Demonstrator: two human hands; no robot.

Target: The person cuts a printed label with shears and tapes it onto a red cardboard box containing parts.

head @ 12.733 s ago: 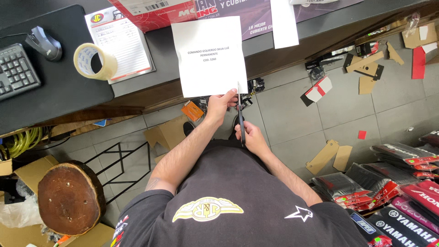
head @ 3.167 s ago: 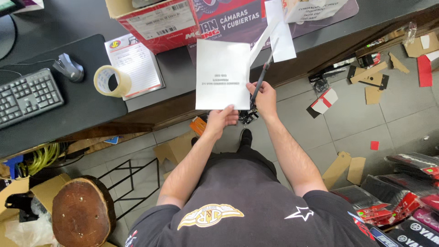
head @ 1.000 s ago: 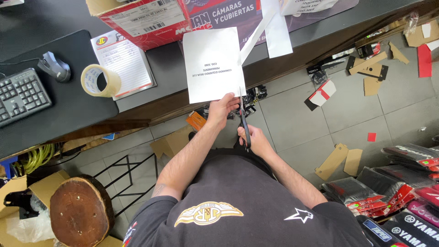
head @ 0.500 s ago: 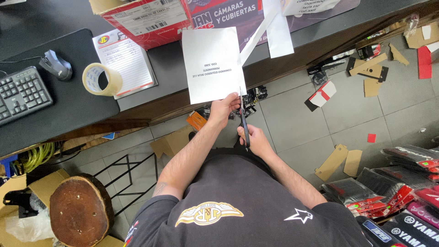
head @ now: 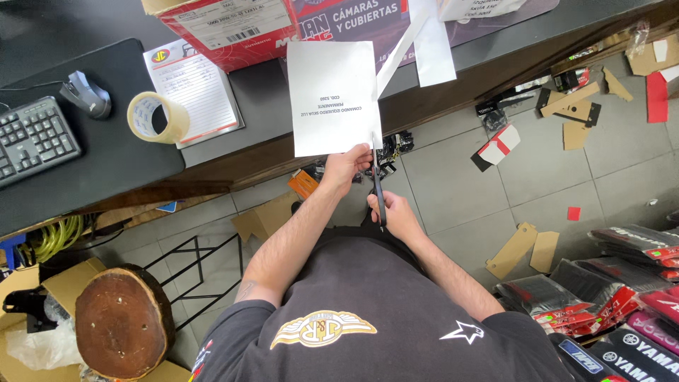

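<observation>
Left hand (head: 344, 166) pinches the white paper sheet (head: 332, 95) at its bottom right corner, held up over the near edge of the surface (head: 262, 106). Right hand (head: 396, 216) is closed round the scissors (head: 378, 185), blades entering the sheet's right edge. Risks: single-corner grip lets the sheet flop, cut drifts into the print; left fingers (head: 361, 157) sit just beside the blades, could get nicked; the hanging cut strip (head: 399, 49) may snag.
</observation>
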